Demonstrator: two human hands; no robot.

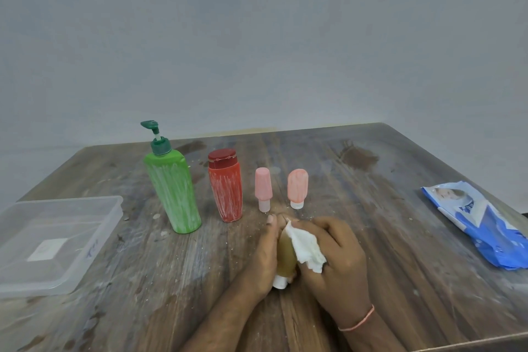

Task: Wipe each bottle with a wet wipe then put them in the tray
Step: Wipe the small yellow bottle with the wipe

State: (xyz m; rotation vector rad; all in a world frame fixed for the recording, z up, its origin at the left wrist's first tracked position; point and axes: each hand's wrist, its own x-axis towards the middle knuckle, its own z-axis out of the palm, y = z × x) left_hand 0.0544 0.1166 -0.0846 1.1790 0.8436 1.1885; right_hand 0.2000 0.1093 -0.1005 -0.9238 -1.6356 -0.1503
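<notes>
So the bench [328, 168] is this scuffed wooden thing, and the clear tray [94, 208] sits well off to the left of the grip with nothing in it that I can see. That's the bit that matters imo: once this bottle is clean it has to travel left, and the left hand [264, 254] is the nearer one to the tray.

Beyond the grip, farther from the person, four bottles stand upright in a row: green pump bottle [174, 194], red bottle [225, 188], pink bottle [263, 188], peach bottle [297, 187]. All streaked white, so looks like they haven't been wiped yet. Wipes pack [483, 226] is off to the right.

The olive bottle [285, 254] is right in the grip, long axis pointing away from the person, white cap toward them. Left hand is curled round it, right hand [340, 260] is pinching the wet wipe [307, 248] against its side.
</notes>
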